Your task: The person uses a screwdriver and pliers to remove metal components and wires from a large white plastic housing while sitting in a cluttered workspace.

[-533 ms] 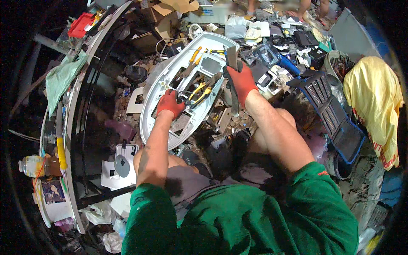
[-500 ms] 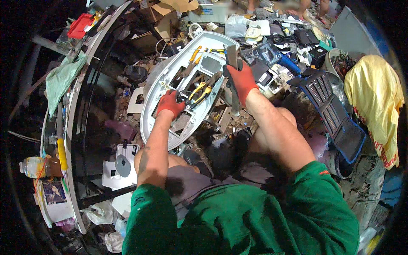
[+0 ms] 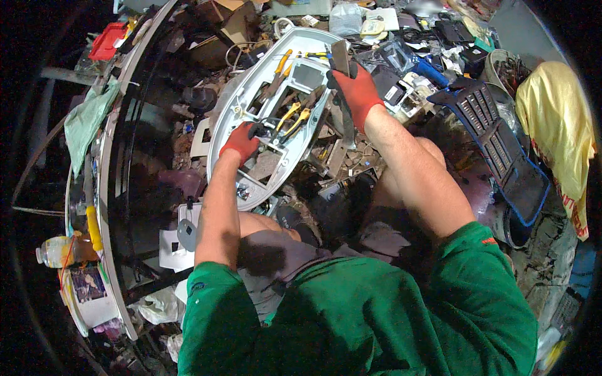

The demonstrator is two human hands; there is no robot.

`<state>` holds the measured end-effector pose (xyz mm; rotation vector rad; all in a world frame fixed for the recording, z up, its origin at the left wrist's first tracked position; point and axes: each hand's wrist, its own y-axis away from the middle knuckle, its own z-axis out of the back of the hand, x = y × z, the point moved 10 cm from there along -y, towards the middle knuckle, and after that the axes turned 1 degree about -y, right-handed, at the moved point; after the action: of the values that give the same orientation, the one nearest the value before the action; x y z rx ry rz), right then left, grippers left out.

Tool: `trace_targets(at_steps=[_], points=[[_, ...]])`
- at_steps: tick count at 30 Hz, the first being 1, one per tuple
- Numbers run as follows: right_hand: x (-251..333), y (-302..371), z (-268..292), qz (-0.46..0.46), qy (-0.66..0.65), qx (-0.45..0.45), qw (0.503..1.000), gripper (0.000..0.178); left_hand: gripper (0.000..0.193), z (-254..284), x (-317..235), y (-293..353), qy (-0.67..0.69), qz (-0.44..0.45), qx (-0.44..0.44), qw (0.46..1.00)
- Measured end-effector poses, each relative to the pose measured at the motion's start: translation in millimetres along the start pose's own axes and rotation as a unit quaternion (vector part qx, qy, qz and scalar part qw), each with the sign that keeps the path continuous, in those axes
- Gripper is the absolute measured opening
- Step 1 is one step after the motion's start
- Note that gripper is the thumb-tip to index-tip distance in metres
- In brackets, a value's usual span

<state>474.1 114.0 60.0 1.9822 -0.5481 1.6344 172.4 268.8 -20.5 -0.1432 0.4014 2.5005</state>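
Note:
A long white plastic housing [image 3: 221, 135] with rectangular openings lies in front of me. My left hand [image 3: 240, 143], in a red glove with dark fingertips, is over its left side. Those fingers are curled, and what they grip is hidden. My right hand [image 3: 360, 94], gloved alike, is closed around a flat metal bar [image 3: 340, 57] held lengthwise beside the housing's right edge. Yellow-handled pliers [image 3: 300, 120] rest inside the housing, just right of my left hand. Farther up in it lies a tool with orange handles [image 3: 284, 61].
A black tool case [image 3: 486, 128] with rows of bits hangs open at right, near a yellow bag [image 3: 555, 119]. Electronic scrap [image 3: 401, 59] is heaped at the far right. A dark panel with a pale rim [image 3: 135, 75] stands along the left. Rubble covers the ground.
My left hand has drawn left, away from the pliers, across the housing. My right hand keeps hold of the metal bar. The whole view has shifted slightly.

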Motion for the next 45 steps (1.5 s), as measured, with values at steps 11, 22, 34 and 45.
trace_targets(at_steps=[11, 22, 34, 45], points=[[0.7, -7.4, 8.8, 0.019, 0.010, 0.004, 1.000, 0.040, 0.082, 3.0, -2.7, 4.2, -0.008, 0.010, 0.047, 0.999], [-3.7, 0.7, -2.0, -0.036, 0.024, 0.026, 0.999, 0.035, 0.071, -4.7, 10.8, 0.6, 0.104, 0.072, 0.042, 0.991], [-10.7, -0.7, -22.1, -0.053, 0.006, 0.054, 0.997, 0.030, 0.073, -6.2, 12.7, -2.5, 0.046, 0.036, -0.028, 0.998], [-14.9, 4.5, -34.4, -0.036, 0.047, 0.083, 0.995, 0.030, 0.068, 1.8, -1.5, 15.4, 0.032, 0.076, -0.045, 0.996]])
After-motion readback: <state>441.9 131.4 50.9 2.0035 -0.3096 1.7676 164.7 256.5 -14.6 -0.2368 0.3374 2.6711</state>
